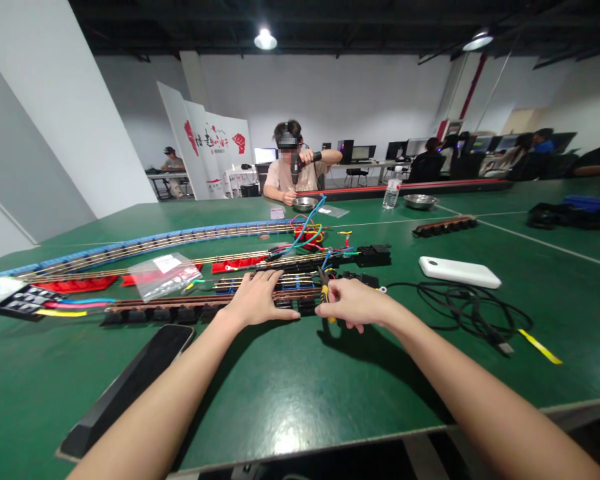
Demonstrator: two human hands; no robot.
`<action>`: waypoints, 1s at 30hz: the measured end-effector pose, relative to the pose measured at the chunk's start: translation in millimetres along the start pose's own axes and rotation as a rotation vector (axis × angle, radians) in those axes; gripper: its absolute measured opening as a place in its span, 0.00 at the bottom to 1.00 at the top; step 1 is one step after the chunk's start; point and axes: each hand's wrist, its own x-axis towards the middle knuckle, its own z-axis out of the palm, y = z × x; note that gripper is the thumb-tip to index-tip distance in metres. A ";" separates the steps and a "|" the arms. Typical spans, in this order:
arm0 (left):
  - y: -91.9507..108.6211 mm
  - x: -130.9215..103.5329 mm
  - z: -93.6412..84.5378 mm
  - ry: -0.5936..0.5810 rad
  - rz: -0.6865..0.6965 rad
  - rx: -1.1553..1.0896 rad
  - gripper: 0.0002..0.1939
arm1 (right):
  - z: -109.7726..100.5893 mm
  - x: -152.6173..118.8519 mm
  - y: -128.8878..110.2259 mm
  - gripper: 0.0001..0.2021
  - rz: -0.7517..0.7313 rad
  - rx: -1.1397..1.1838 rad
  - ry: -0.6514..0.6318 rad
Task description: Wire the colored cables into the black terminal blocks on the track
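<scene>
My right hand point(355, 303) is closed around yellow-and-black pliers point(325, 287), whose dark jaws point away from me at the wires and rail parts. My left hand point(260, 298) lies with fingers spread over a dark rail assembly with brown strips point(180, 303) and a short piece with blue holders point(225, 286). Just beyond the pliers, blue, green and red wires point(307, 230) rise from the rails near a black connector block point(373, 255). My left fingertips rest on the rails and my thumb points toward the pliers.
A dark tray-like object point(130, 387) lies at the left front. Right of my hands are a white power bank point(460, 272), a coiled black cable point(467, 310) and a yellow strip point(540, 347). Across the green table point(280, 400), a person point(300, 163) holds a power tool beside a metal bowl point(305, 204).
</scene>
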 end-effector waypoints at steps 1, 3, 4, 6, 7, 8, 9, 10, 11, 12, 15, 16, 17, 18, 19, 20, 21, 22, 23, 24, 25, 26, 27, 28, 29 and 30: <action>-0.5 0.9 0.6 0.010 -0.005 -0.004 0.57 | 0.1 1.1 1.1 0.12 -0.002 -0.001 0.002; -1.4 1.4 2.4 0.029 -0.014 -0.009 0.56 | 2.0 2.1 3.6 0.11 -0.004 -0.023 0.022; -1.7 1.3 3.4 0.036 -0.016 -0.010 0.56 | 3.5 1.7 4.4 0.11 -0.019 -0.056 0.052; -1.9 1.0 5.1 0.047 -0.017 -0.005 0.55 | 7.3 -0.8 4.0 0.11 -0.069 -0.156 0.123; -2.0 1.0 5.6 0.050 -0.019 -0.001 0.55 | 9.4 -2.6 2.9 0.10 -0.095 -0.215 0.153; -2.0 1.0 6.0 0.051 -0.022 0.002 0.55 | 11.6 -4.7 1.2 0.09 -0.110 -0.273 0.176; -2.0 1.1 6.1 0.051 -0.023 0.003 0.55 | 13.8 -6.9 -0.7 0.10 -0.109 -0.327 0.189; -2.0 1.2 6.1 0.048 -0.022 0.002 0.55 | 16.1 -8.9 -2.7 0.12 -0.094 -0.376 0.199; -2.0 1.3 5.9 0.045 -0.019 -0.002 0.55 | 18.3 -10.7 -4.5 0.15 -0.074 -0.423 0.211; -2.1 1.3 5.8 0.043 -0.016 -0.007 0.55 | 20.3 -12.2 -6.1 0.18 -0.053 -0.468 0.222; -2.5 1.3 5.8 0.043 -0.013 -0.011 0.56 | 24.6 -15.5 -9.4 0.22 -0.006 -0.567 0.243; -2.7 1.2 6.0 0.044 -0.014 -0.010 0.56 | 25.4 -16.4 -10.2 0.22 0.002 -0.590 0.246; -2.9 1.2 6.3 0.044 -0.014 -0.009 0.56 | 26.1 -17.3 -11.0 0.22 0.008 -0.609 0.253; -3.1 1.2 6.6 0.044 -0.015 -0.008 0.56 | 26.7 -18.2 -11.7 0.22 0.012 -0.625 0.260; -3.3 1.2 6.9 0.043 -0.015 -0.007 0.56 | 27.3 -19.1 -12.4 0.21 0.014 -0.640 0.270; -3.5 1.2 7.2 0.042 -0.015 -0.007 0.56 | 27.9 -20.0 -12.9 0.21 0.014 -0.654 0.282; -3.7 1.2 7.4 0.041 -0.015 -0.007 0.56 | 28.6 -20.8 -13.4 0.21 0.013 -0.668 0.297; -3.8 1.2 7.5 0.040 -0.015 -0.006 0.56 | 29.3 -21.5 -13.8 0.20 0.011 -0.681 0.309; -3.9 1.2 7.5 0.040 -0.015 -0.004 0.56 | 30.0 -22.1 -14.1 0.20 0.009 -0.692 0.319; -4.0 1.3 7.5 0.040 -0.014 -0.001 0.56 | 30.7 -22.5 -14.3 0.20 0.006 -0.702 0.326; -4.1 1.3 7.4 0.039 -0.013 0.001 0.56 | 31.4 -22.8 -14.5 0.20 0.006 -0.711 0.331; -4.1 1.3 7.2 0.037 -0.013 0.003 0.56 | 32.0 -23.1 -14.7 0.20 0.006 -0.716 0.332; -4.2 1.3 7.1 0.035 -0.014 0.003 0.56 | 32.5 -23.3 -14.8 0.20 0.007 -0.719 0.332; -4.3 1.3 6.9 0.032 -0.014 0.003 0.56 | 33.1 -23.5 -14.9 0.20 0.008 -0.719 0.334; -4.5 1.3 6.8 0.031 -0.014 0.002 0.56 | 33.6 -23.7 -15.1 0.20 0.008 -0.717 0.338; -4.6 1.3 6.7 0.029 -0.015 0.001 0.55 | 33.9 -23.8 -15.2 0.20 0.006 -0.711 0.342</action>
